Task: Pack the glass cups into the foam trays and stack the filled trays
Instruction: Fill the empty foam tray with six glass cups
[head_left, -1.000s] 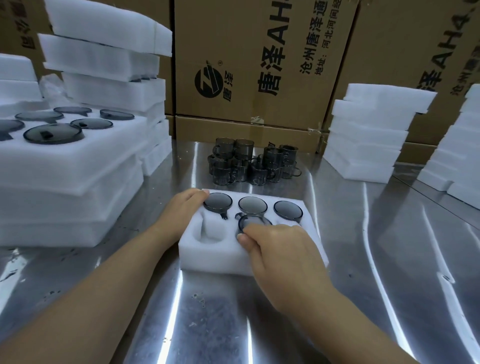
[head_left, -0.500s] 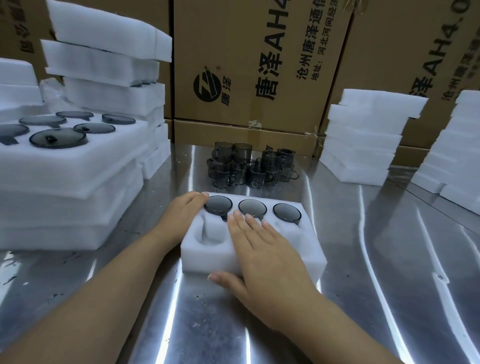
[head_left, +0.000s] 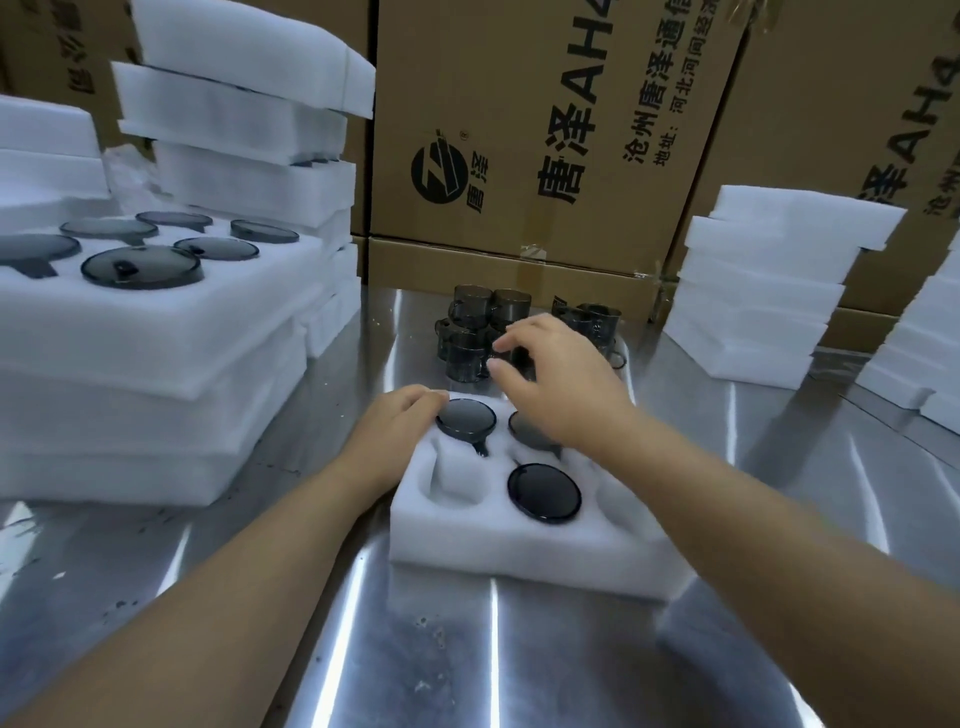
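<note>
A white foam tray (head_left: 519, 545) lies on the steel table in front of me. Dark glass cups sit in its pockets: one at the back left (head_left: 466, 419), one in the front middle (head_left: 543, 492), and one partly hidden under my right wrist (head_left: 524, 431). The front-left pocket (head_left: 457, 480) is empty. My left hand (head_left: 395, 431) rests on the tray's back-left corner. My right hand (head_left: 556, 374) hovers over the cluster of loose smoky cups (head_left: 483, 332) behind the tray, fingers loosely curled, holding nothing.
A stack of filled foam trays (head_left: 156, 338) with cups on top stands at the left, with more foam pieces (head_left: 244, 130) behind it. Foam stacks (head_left: 769, 280) rise at the right and far right (head_left: 930, 364). Cardboard boxes (head_left: 545, 130) wall the back.
My right hand lifted off the front of the tray and moved back over the loose cups. The front-middle cup is now uncovered. My left hand stayed put.
</note>
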